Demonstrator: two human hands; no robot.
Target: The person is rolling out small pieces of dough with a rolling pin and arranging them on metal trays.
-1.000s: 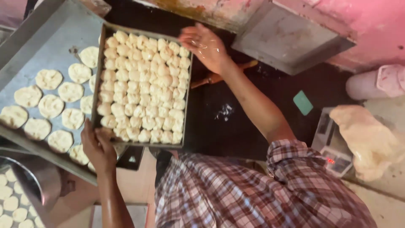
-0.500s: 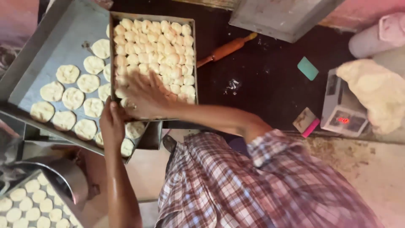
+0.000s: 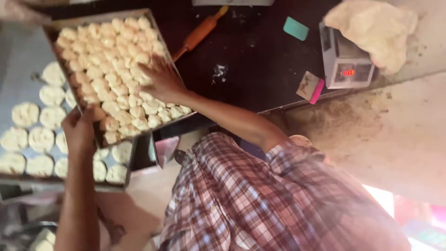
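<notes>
Head view: we look down at two bare hands working a tray of dough pieces on a dark counter (image 3: 260,69).
Left hand (image 3: 80,132): we see it at the near corner of the tray (image 3: 51,24), fingers curled together over the rim, gripping it.
Right hand (image 3: 162,80): we see it laid flat on top of the dough pieces (image 3: 109,69), fingers spread apart, gripping nothing.
Tray: square, metal, packed full with small pale dough rounds in rows; it sits tilted, its near edge overlapping the flat sheet beside it.
Flat sheet (image 3: 23,74): grey metal, to the left, carrying larger flattened dough discs (image 3: 42,139) set apart from one another.
Rolling pin (image 3: 197,33): orange, lying on the counter just beyond the tray's far corner.
Scale (image 3: 346,60): small, white, red lit display, well to the right of the hands.
Dough lump (image 3: 371,28): large pale mass, resting against the scale's right side.
Scraper (image 3: 296,28): teal, flat on the counter, between rolling pin and scale.
Shirt (image 3: 260,200): plaid, filling the lower middle.
</notes>
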